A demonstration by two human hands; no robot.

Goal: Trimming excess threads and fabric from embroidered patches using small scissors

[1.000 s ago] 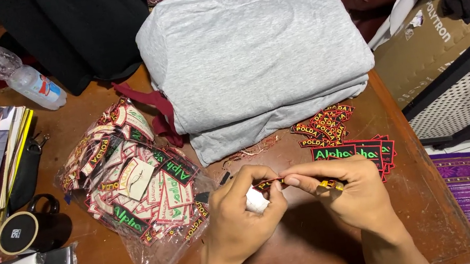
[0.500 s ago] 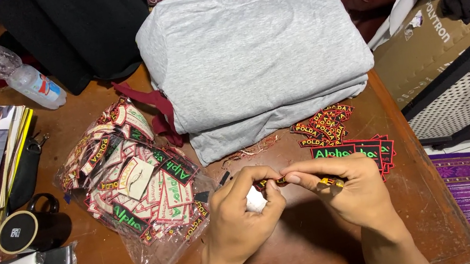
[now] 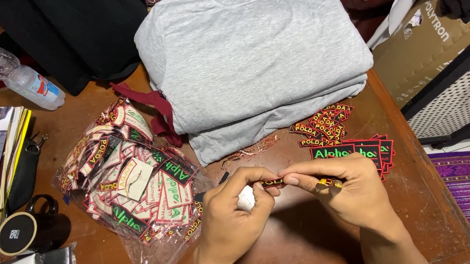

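Item: small embroidered patch, dark with red-yellow edging, held between both hands at table centre. Long axis runs 9 to 3 o'clock. Left hand pinches its 9 o'clock end, also curled around something small and white. Right hand pinches the 3 o'clock end; both equally near. Loose patches lie at 1 o'clock, bagged patches at 10 o'clock, folded grey shirts at 12 o'clock.

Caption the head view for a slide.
Left hand and right hand pinch a small patch beside a bag of patches and folded grey shirts.
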